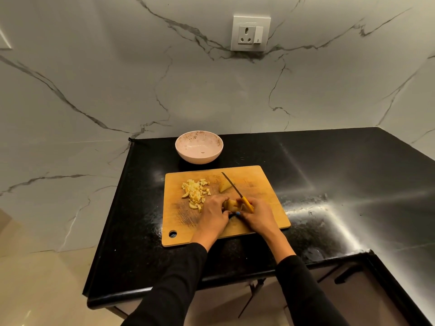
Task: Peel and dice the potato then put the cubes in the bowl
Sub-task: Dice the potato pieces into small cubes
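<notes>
A peeled potato piece sits on a wooden cutting board, gripped by the left hand; the right hand clasps a yellow-handled knife. Diced cubes, bowl nearby; black granite countertop, marble wall.

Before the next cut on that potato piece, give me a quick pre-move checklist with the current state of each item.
1. Potato piece steadied by left hand: ok, fingers curl over it.
2. Knife gripped by right hand at the yellow handle: ok.
3. Left fingertips clear of the blade's path: cannot tell, hands sit close together.
4. Cutting board flat on the counter: ok.
5. Diced pile and spare wedge out of the cutting spot: ok, both lie farther back.
6. Bowl ready behind the board: ok, no cubes in it yet.
</notes>
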